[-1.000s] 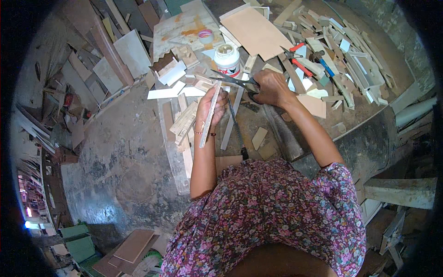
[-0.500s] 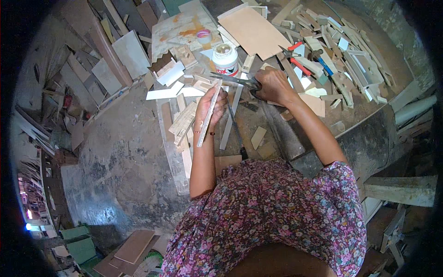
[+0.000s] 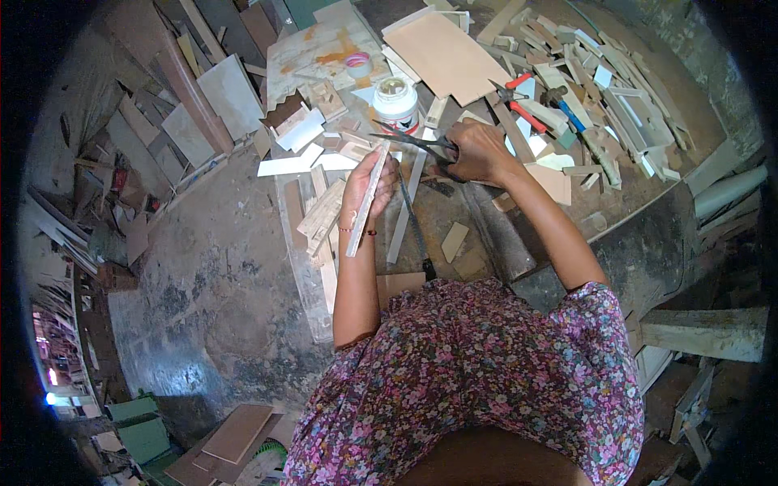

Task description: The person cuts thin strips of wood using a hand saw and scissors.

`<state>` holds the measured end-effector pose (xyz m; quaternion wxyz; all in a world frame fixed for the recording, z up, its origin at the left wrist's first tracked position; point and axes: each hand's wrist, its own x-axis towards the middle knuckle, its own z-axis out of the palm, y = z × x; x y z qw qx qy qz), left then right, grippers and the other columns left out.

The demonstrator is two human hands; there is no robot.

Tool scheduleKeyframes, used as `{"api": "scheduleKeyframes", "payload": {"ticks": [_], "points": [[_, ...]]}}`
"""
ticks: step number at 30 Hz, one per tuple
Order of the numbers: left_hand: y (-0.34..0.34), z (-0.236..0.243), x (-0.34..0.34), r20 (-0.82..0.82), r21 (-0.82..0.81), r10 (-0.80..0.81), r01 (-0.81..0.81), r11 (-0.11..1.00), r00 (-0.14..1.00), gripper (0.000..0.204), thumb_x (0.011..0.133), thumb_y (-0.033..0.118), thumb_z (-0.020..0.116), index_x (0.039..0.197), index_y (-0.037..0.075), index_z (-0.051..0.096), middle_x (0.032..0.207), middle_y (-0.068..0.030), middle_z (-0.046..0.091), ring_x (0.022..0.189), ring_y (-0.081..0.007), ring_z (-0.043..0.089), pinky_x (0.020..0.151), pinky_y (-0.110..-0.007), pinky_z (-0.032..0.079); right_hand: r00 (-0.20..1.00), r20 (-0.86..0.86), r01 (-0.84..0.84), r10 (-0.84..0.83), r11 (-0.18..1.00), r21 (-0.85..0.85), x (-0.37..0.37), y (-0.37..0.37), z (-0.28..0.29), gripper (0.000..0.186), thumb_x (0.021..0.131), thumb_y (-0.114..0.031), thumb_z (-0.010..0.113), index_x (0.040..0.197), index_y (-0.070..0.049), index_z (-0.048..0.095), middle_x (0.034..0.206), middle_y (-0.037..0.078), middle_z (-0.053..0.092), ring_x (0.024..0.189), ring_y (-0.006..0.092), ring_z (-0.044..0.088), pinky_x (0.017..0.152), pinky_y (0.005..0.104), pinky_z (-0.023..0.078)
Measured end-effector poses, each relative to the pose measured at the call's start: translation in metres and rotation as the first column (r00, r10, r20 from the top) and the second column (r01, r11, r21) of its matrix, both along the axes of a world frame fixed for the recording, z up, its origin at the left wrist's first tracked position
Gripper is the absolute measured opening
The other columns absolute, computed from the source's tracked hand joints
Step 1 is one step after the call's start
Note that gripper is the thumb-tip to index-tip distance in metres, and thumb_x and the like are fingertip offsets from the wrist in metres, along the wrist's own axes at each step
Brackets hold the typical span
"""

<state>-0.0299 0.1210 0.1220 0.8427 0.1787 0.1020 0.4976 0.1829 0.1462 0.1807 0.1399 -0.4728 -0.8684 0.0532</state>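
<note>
My left hand [image 3: 375, 188] is closed around a narrow, light-coloured wooden strip [image 3: 366, 206], which slants down across the wrist. In my right hand [image 3: 478, 152] is a pair of scissors [image 3: 421, 141], with dark handles in my fingers and blades pointing left. The blades are slightly apart and cross in front of or at the strip's upper end; whether they touch it I cannot tell. Just beyond the blades stands an open white tub [image 3: 395, 104] with pale contents. Several short wood pieces [image 3: 322, 212] lie left of my left hand.
A flat tan board [image 3: 442, 53] lies behind the tub. Red-handled pincers [image 3: 523, 105] and a blue-handled hammer [image 3: 567, 112] rest among piled wood offcuts at right. A roll of tape [image 3: 357, 64] sits on a stained board [image 3: 312, 53]. A thin dark rod [image 3: 413, 219] lies near my body.
The scissor blades have opened a little wider and shifted slightly at the strip's upper end. My left hand and the strip have barely moved.
</note>
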Motion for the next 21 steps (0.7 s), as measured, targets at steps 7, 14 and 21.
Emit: {"api": "scheduleKeyframes", "payload": {"ticks": [7, 14, 21], "points": [[0.002, 0.000, -0.002, -0.106, -0.010, -0.002, 0.001, 1.000, 0.994, 0.021, 0.082, 0.023, 0.046, 0.074, 0.003, 0.045, 0.058, -0.0013, 0.043, 0.040, -0.0059, 0.036, 0.031, -0.016, 0.028, 1.000, 0.018, -0.021, 0.019, 0.994, 0.108, 0.002, 0.004, -0.005, 0.032, 0.052, -0.031, 0.069, 0.059, -0.002, 0.054, 0.062, 0.014, 0.052, 0.068, 0.0285, 0.053, 0.057, 0.0387, 0.042], [0.003, -0.003, -0.002, 0.073, -0.019, -0.048, 0.049, 0.999, 0.996, 0.022, 0.085, 0.020, 0.040, 0.077, 0.000, 0.043, 0.063, -0.0031, 0.039, 0.044, -0.0062, 0.037, 0.029, -0.015, 0.027, 1.000, 0.022, 0.008, -0.012, 0.983, 0.184, -0.002, 0.008, -0.013, 0.028, 0.057, -0.029, 0.065, 0.061, -0.002, 0.056, 0.062, 0.015, 0.054, 0.067, 0.0291, 0.054, 0.057, 0.0382, 0.043], [0.005, 0.004, 0.005, -0.104, -0.021, 0.063, -0.065, 0.998, 0.993, 0.021, 0.084, 0.021, 0.043, 0.073, 0.004, 0.045, 0.057, -0.0010, 0.041, 0.041, -0.0063, 0.037, 0.030, -0.016, 0.029, 0.997, 0.058, 0.039, -0.050, 0.983, 0.179, -0.003, 0.012, -0.024, 0.036, 0.062, -0.037, 0.062, 0.060, -0.003, 0.054, 0.062, 0.014, 0.054, 0.061, 0.0295, 0.054, 0.053, 0.0385, 0.043]]}}
